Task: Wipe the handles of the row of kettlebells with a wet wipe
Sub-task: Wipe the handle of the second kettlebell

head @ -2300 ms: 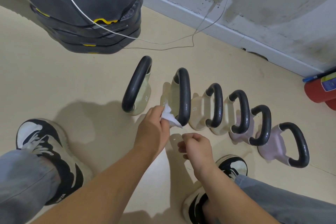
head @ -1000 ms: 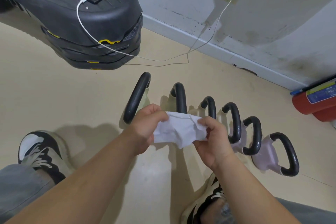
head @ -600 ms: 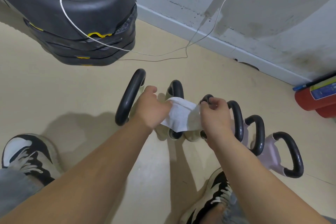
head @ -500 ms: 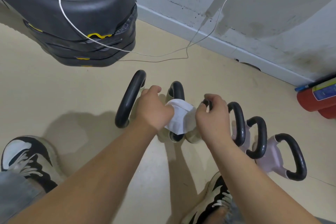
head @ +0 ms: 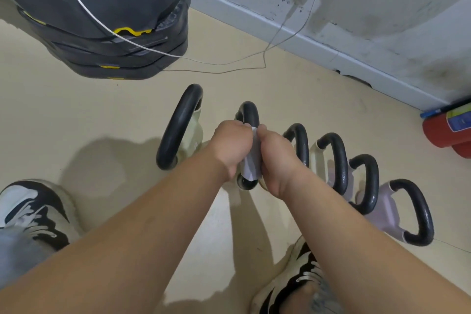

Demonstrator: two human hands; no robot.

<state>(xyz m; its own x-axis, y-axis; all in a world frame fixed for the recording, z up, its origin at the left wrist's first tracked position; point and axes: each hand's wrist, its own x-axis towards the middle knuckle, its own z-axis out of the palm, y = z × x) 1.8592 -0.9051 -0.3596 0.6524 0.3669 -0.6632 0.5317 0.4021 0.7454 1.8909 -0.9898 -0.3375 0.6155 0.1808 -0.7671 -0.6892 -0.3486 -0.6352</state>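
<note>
Wipe (head: 251,160) now wrapped round second handle (head: 248,113), left hand (head: 230,146), right hand (head: 276,158) clamping it.

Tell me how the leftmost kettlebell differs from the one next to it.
The leftmost kettlebell has a bare handle; the second kettlebell has the wet wipe wrapped round its handle, gripped by the left hand and right hand. The leftmost kettlebell's handle loop is bigger and tilts left; the second kettlebell's is smaller and seen nearly edge-on. Both have black handles and pale bodies.
</note>
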